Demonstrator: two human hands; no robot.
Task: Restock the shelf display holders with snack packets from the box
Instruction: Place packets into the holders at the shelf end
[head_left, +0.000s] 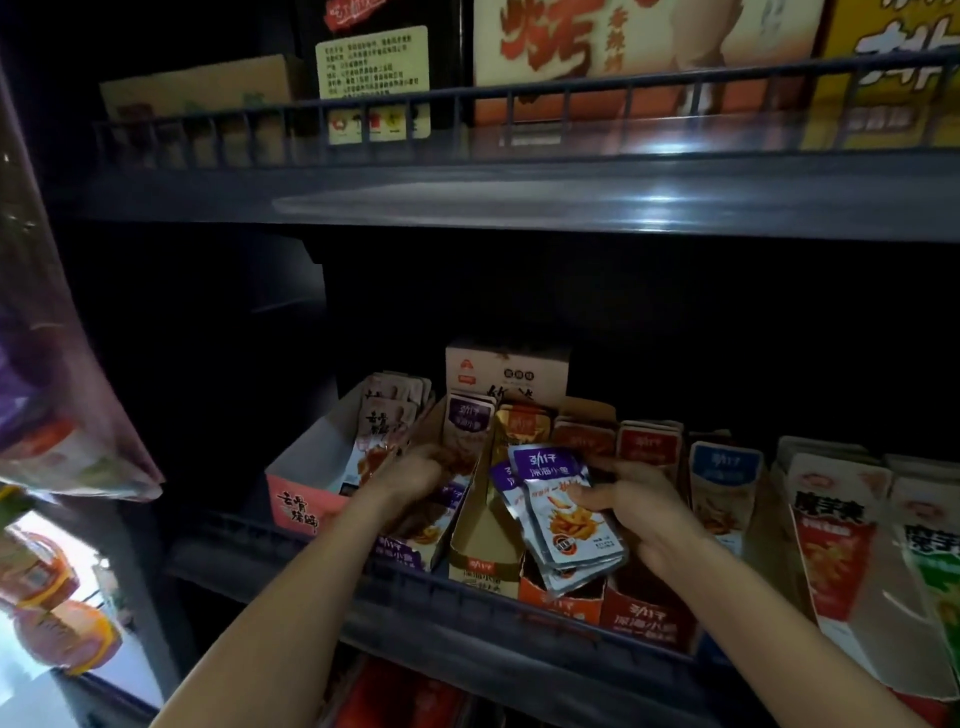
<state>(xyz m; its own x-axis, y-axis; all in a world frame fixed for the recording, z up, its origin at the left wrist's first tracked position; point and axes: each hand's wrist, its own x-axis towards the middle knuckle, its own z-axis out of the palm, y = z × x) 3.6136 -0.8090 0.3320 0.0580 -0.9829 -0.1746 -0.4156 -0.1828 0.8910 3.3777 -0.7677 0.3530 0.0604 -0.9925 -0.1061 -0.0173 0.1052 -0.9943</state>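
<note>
Right hand (639, 512) gripped a stack of purple-topped packets (563, 514), fingers curled round it, just over the gold holder (483, 551); left hand (415, 475) reached into the purple holder (410, 553), grip blurred, could not be determined; that holder looked part filled, the gold one bare at front; supply box not identified; restocking judged under way.

Far above, on a dark upper shelf (519, 202) behind a wire rail (519, 96): brown cardboard box (208, 88) at left, black box with cream label (371, 62), large orange-and-cream carton (623, 41), yellow carton (893, 52) at right. Near left, hanging purple-pink bag (62, 415), blurred orange packs (47, 571) below.
</note>
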